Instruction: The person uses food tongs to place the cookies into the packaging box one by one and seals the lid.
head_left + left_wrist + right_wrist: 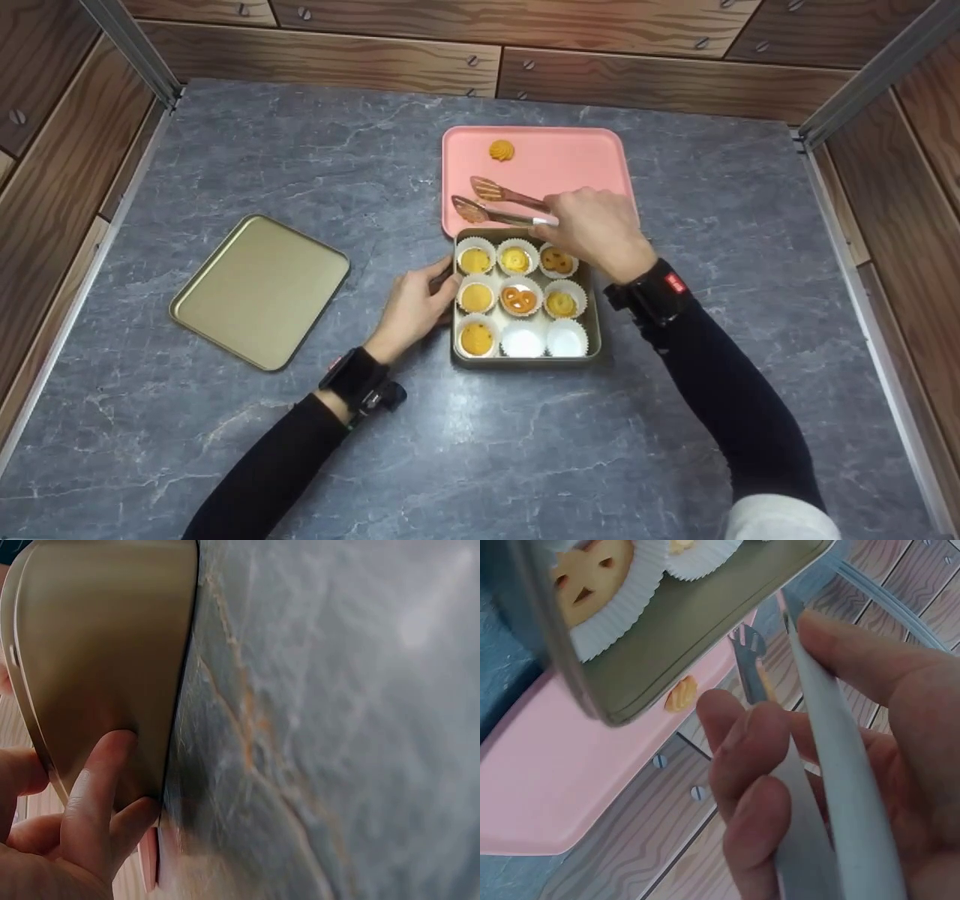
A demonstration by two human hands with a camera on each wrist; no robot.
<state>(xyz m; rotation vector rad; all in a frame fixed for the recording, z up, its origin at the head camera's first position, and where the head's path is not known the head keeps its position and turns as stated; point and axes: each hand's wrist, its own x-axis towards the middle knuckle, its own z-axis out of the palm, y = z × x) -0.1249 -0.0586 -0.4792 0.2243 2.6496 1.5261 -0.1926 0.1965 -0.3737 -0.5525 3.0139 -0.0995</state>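
Note:
My right hand (596, 229) grips a pair of metal tongs (847, 787) by the handles. The tong heads stand apart over the pink tray (592, 161), short of a swirled cookie (502, 150) lying there. In front of the tray is a gold-coloured tin (525, 362) with white paper cups in rows. Several cups hold cookies, among them a pretzel-shaped cookie (520, 298); two front cups (567, 339) show only white paper. My left hand (411, 304) rests against the tin's left side, fingers touching the outer wall (97, 637) and one by the rim.
A flat gold-coloured lid (259, 292) lies on the grey marbled table (390, 450) to the left of the tin. Wood-patterned walls (337, 60) with metal corner strips (135, 52) enclose the table at the back and sides.

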